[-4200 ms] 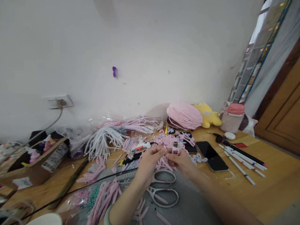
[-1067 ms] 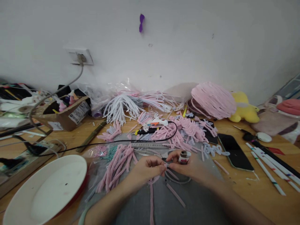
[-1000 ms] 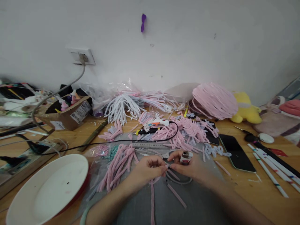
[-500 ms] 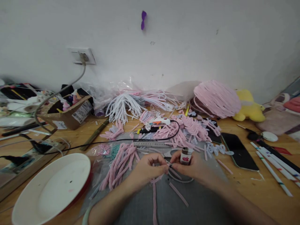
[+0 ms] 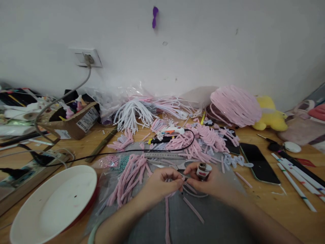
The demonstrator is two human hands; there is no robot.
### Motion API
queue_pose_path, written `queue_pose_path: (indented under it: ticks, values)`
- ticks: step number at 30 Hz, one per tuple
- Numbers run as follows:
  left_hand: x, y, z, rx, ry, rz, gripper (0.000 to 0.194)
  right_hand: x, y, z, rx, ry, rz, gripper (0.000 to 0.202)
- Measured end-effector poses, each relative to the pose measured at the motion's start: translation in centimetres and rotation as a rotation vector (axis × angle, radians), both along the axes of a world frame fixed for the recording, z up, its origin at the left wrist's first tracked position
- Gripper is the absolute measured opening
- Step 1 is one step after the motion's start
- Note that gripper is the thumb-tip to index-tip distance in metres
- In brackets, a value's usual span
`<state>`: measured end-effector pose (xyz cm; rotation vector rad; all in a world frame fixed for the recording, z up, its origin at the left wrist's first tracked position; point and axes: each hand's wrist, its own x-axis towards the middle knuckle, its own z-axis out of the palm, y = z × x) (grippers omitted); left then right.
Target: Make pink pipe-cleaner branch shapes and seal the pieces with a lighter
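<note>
"Take the ruler as our landmark. Where are the hands?"

"Both are on its near side, fingertips meeting just before its right half."

"What is the left hand doing?"

"Thumb and forefinger are pinched together on a small piece, mostly covered by the fingertips. I can't tell its exact shape."

"And the right hand?"

"Its fingers are curled around a lighter, near the ruler's right end and closer to the person. Its thumb and forefinger tips come up to that same piece; whether they grip it too, I can't tell."

"What lies below them?"

"The scissors, partly hidden, on the ruler's near side. Further out from it on that side are a loose pink strip and a long pink strand."

"Left of the ruler?"

"A bundle of pink strips, slightly nearer the person than it is, then turquoise beads, and well apart, a white bowl."

"Beyond it?"

"A white-and-orange tool. A phone lies well to the ruler's right."
</note>
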<state>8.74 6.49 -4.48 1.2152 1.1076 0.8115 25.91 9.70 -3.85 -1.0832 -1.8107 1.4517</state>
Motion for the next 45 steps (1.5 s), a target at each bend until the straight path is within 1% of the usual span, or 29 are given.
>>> queue_pose_path:
  ticks: [4, 7, 10, 15, 20, 26, 29, 31, 33, 36, 38, 41, 45]
  values:
    - [0.0, -0.1, 0.0, 0.022, 0.016, -0.006, 0.019, 0.1, 0.1, -0.4, 0.032, -0.022, 0.010, 0.013]
    - [0.1, 0.0, 0.1, 0.014, 0.023, -0.014, 0.022, 0.4, 0.3, -0.7, 0.051, -0.034, -0.014, 0.014]
    - [0.2, 0.0, 0.2, -0.021, 0.030, -0.022, 0.022, 0.8, 0.4, -0.5, 0.043, -0.036, -0.033, 0.017]
    - [0.1, 0.0, 0.5, -0.014, 0.041, -0.042, 0.024, 0.6, 0.2, 0.0, 0.042, -0.058, 0.003, 0.021]
    - [0.1, 0.0, 0.4, -0.051, -0.009, -0.060, 0.023, 0.7, 0.6, -0.3, 0.073, -0.074, -0.073, 0.017]
    - [0.1, 0.0, 0.1, -0.005, 0.031, -0.052, 0.023, 0.6, 0.4, 0.1, -0.028, -0.081, 0.043, 0.018]
    - [0.1, -0.1, 0.0, 0.002, 0.044, -0.070, 0.024, 0.4, 0.3, 0.1, 0.006, -0.089, 0.023, 0.012]
    - [0.1, -0.1, -0.1, -0.010, 0.043, -0.072, 0.024, 0.4, 0.5, 0.1, 0.048, -0.079, -0.028, 0.012]
    - [0.1, -0.1, -0.1, -0.030, 0.037, -0.066, 0.025, 0.6, 0.7, 0.2, 0.050, -0.066, -0.042, 0.012]
    - [0.0, -0.1, -0.2, -0.038, 0.034, -0.067, 0.025, 0.7, 0.5, 0.5, -0.041, -0.083, 0.035, 0.018]
    - [0.0, -0.2, -0.2, -0.020, 0.039, -0.077, 0.025, 0.6, 0.3, 0.7, -0.076, -0.108, 0.083, 0.017]
    - [-0.1, -0.2, -0.2, -0.007, 0.035, -0.099, 0.024, 0.5, 0.1, 0.9, -0.065, -0.138, 0.102, 0.014]
    - [-0.2, -0.1, 0.0, -0.059, -0.021, -0.119, 0.026, 0.5, 0.0, 1.3, -0.091, -0.168, 0.096, 0.017]
